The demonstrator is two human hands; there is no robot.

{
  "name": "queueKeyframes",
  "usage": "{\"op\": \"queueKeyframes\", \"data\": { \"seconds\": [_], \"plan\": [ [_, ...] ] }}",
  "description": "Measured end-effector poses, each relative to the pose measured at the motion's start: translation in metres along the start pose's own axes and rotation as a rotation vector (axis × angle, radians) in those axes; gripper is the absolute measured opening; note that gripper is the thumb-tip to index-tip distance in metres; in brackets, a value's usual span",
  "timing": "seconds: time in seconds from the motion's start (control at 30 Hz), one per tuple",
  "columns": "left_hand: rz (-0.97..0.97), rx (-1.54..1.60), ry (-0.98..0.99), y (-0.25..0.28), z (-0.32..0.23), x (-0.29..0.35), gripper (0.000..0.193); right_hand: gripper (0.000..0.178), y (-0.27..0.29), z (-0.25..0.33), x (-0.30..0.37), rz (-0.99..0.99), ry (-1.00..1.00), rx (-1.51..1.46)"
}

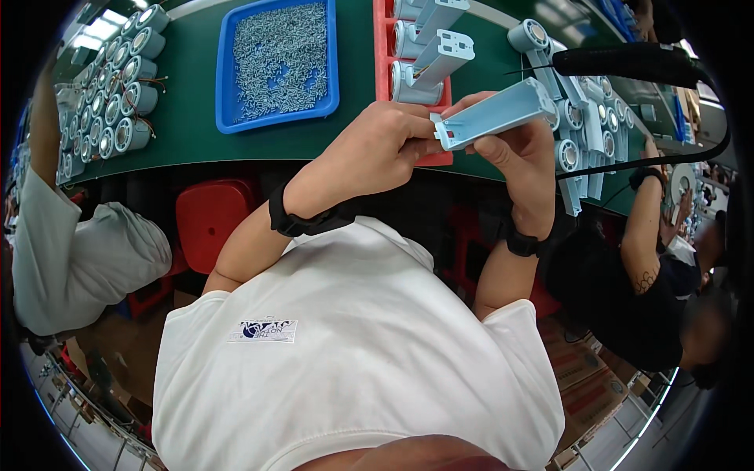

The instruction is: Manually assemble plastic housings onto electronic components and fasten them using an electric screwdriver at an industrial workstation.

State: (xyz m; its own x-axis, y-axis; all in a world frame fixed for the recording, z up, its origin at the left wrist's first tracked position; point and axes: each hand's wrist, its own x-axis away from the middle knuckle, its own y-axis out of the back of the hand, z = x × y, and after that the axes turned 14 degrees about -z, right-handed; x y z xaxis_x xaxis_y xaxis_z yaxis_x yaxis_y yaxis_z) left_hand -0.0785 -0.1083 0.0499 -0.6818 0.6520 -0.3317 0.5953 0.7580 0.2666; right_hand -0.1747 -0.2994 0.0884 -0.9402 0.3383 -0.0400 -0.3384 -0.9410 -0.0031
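My right hand grips a long light-blue plastic housing from below and the side, with the thumb along its near edge. The housing is tilted, its hollow trough facing up. My left hand is closed, its fingertips pinched together at the housing's left end; what lies between them is hidden. A bit of red shows inside that end. Just beyond my hands, a red rack holds several light-blue handled parts with round bases.
A blue tray of small screws lies on the green table. Round motor-like units crowd the left; blue assemblies stand at right. A black electric screwdriver hangs right of my hands, its cable curving nearby. People sit on both sides.
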Motion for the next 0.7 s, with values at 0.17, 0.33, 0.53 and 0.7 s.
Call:
{"op": "queueKeyframes", "data": {
  "seconds": [0.17, 0.33, 0.53, 0.7],
  "plan": [
    [-0.04, 0.043, -0.023, -0.003, 0.001, -0.002, 0.018, 0.049, 0.004, 0.008, -0.01, 0.052, 0.016, 0.065],
    [0.015, -0.012, 0.049, 0.006, -0.007, -0.004, 0.018, 0.047, 0.013, 0.002, -0.001, 0.057, -0.025, 0.13],
    [-0.027, 0.0, 0.049, 0.005, -0.002, 0.001, 0.021, 0.042, -0.011, -0.024, 0.023, -0.084, 0.173, 0.04],
    [-0.182, -0.056, 0.036, 0.007, 0.002, 0.023, 0.038, 0.038, -0.019, -0.035, 0.026, -0.168, 0.401, 0.248]
  ]
}}
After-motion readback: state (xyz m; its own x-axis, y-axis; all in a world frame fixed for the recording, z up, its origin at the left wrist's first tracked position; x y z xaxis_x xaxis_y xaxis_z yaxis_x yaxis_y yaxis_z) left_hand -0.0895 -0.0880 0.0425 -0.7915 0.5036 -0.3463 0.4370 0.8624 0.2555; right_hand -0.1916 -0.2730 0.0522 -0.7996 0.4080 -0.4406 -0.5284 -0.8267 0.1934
